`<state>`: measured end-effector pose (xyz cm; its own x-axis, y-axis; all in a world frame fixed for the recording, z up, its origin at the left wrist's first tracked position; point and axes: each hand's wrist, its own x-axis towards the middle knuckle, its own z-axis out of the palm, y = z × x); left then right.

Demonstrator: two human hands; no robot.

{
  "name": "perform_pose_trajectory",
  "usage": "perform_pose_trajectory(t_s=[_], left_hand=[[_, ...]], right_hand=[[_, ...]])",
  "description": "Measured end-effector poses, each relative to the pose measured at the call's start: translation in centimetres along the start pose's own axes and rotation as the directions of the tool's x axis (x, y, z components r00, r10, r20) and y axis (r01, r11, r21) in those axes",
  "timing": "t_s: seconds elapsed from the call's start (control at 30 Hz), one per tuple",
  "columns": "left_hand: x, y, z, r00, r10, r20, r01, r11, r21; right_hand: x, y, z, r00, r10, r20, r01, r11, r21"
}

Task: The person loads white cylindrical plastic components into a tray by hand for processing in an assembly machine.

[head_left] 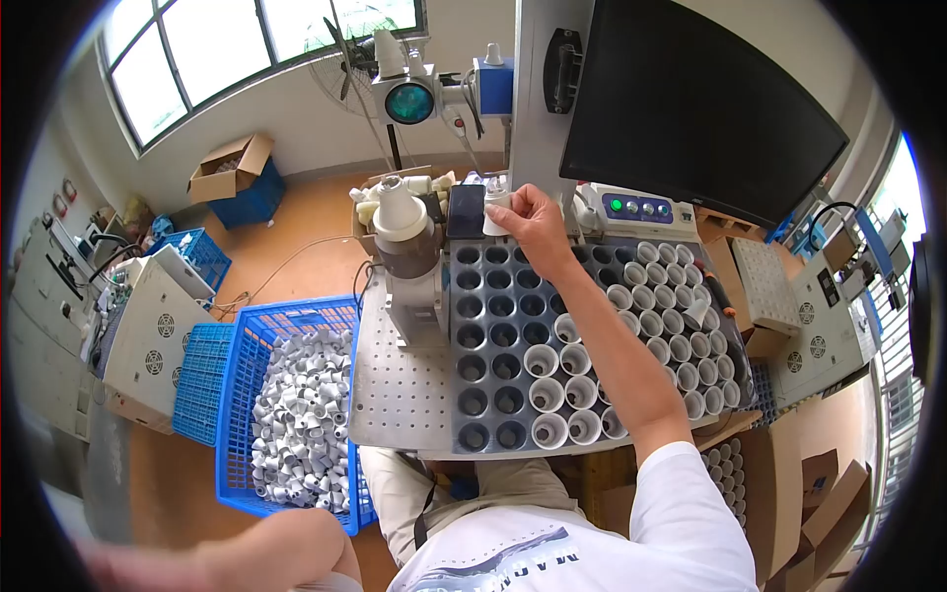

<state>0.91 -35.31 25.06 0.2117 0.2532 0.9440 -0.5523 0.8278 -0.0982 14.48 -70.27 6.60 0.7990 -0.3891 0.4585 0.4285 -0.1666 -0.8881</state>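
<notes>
My right hand (536, 225) pinches a small white plastic cup-shaped part (497, 209) between thumb and fingers. The part is at the far edge of the bench, beside a dark box (466, 211). Beneath my right forearm lies a dark tray (461, 350) with rows of round holes. White cups (584, 426) fill many holes on its right side. My left hand (128, 564) is at the lower left, smeared by motion, away from the bench; its fingers cannot be made out.
A laser-like machine head (408, 102) hangs above the bench. A white cone (402, 212) tops a grey cylinder left of the tray. A blue crate (227, 434) holds many white parts. A monitor (700, 109) overhangs the right; a screwdriver-like tool (718, 291) lies beside the tray.
</notes>
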Motion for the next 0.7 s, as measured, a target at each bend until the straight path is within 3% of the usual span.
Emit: perform_pose_trajectory(t_s=[0.03,0.07,0.1,0.17,0.2,0.27,0.33,0.4,0.47,0.57,0.63,0.7], left_hand=[[0.2,-3.5,-3.9,0.995,-0.1,0.023,0.069,0.814,0.577],[0.4,-7.0,-7.8,0.979,-0.198,0.046,0.056,0.477,0.877],[-1.6,-11.2,-9.0,0.935,-0.336,-0.112,0.25,0.401,0.881],[-5.7,-19.7,-11.3,0.716,-0.564,-0.412,0.572,0.134,0.809],[-8.6,-23.4,-13.9,0.728,-0.546,-0.414,0.539,0.084,0.838],[-9.5,-24.5,-13.7,0.654,-0.637,-0.408,0.538,0.012,0.843],[-8.6,-24.3,-13.2,0.48,-0.639,-0.602,0.754,-0.051,0.655],[-7.9,-23.6,-14.9,0.662,-0.538,-0.521,0.724,0.28,0.63],[-6.5,-21.2,-17.0,0.741,-0.467,-0.481,0.665,0.419,0.618],[-5.9,-15.0,-20.8,0.809,-0.346,-0.474,0.579,0.336,0.743],[-7.6,-10.7,-24.9,0.845,-0.298,-0.443,0.503,0.165,0.848],[-11.1,-6.5,-30.7,0.83,-0.257,-0.495,0.536,0.118,0.836]], right_hand=[[0.4,-0.5,0.7,1.0,-0.021,-0.012,0.022,0.998,0.057],[0.9,-1.4,1.7,0.998,-0.061,-0.029,0.065,0.988,0.141],[1.5,-2.1,2.8,0.995,-0.092,-0.039,0.098,0.973,0.211],[2.4,-3.1,5.0,0.988,-0.145,-0.057,0.155,0.926,0.344],[2.6,-3.9,6.0,0.984,-0.165,-0.071,0.179,0.937,0.3],[2.4,-5.3,7.6,0.982,-0.183,-0.044,0.188,0.946,0.263],[2.5,-5.3,8.8,0.986,-0.165,-0.029,0.168,0.961,0.222],[2.7,-5.3,9.2,0.989,-0.145,-0.009,0.145,0.978,0.147],[2.2,-4.6,9.7,0.988,-0.147,0.037,0.144,0.987,0.068],[1.3,-3.2,10.7,0.977,-0.171,0.131,0.176,0.984,-0.028],[0.8,-2.6,11.2,0.977,-0.15,0.149,0.16,0.986,-0.055],[0.5,-1.6,11.6,0.976,-0.177,0.127,0.182,0.983,-0.025]])
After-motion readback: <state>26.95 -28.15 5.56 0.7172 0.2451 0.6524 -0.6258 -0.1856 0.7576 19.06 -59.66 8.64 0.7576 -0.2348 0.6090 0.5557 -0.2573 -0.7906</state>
